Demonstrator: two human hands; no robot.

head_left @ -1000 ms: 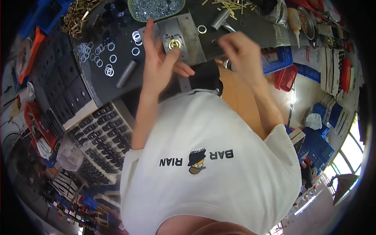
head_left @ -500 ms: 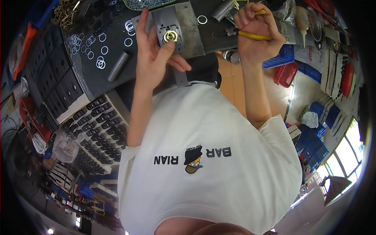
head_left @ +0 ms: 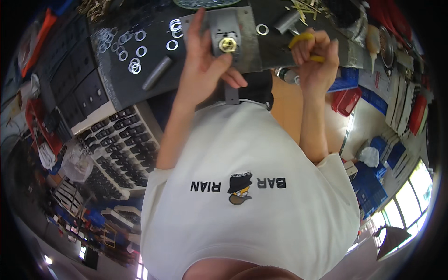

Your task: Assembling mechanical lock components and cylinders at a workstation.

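Observation:
My left hand point(head_left: 203, 77) is closed round a grey metal plate point(head_left: 224, 22), fingers along its left side and under it. Its thumb presses beside a round brass piece point(head_left: 228, 45) set in the plate's near half. The plate rests on a wider flat metal block point(head_left: 250, 42) at the bench edge. To the right, my right hand point(head_left: 318, 67) is raised and wrapped round the yellow handles of pliers point(head_left: 304, 38). The pliers' jaws are hard to make out against the dark bench and stand apart from the plate.
Loose silvery rings point(head_left: 140, 51) lie scattered on the dark bench, left of the block, near a metal rod point(head_left: 157, 73). A metal cylinder point(head_left: 287, 21) and brass strips point(head_left: 310, 8) lie at the far right. A red basket point(head_left: 346, 101) stands lower right.
The whole view has shifted, so the bench appears farther right and lower. My right hand has come nearer to me with the pliers, which have turned. My left hand keeps its hold on the plate.

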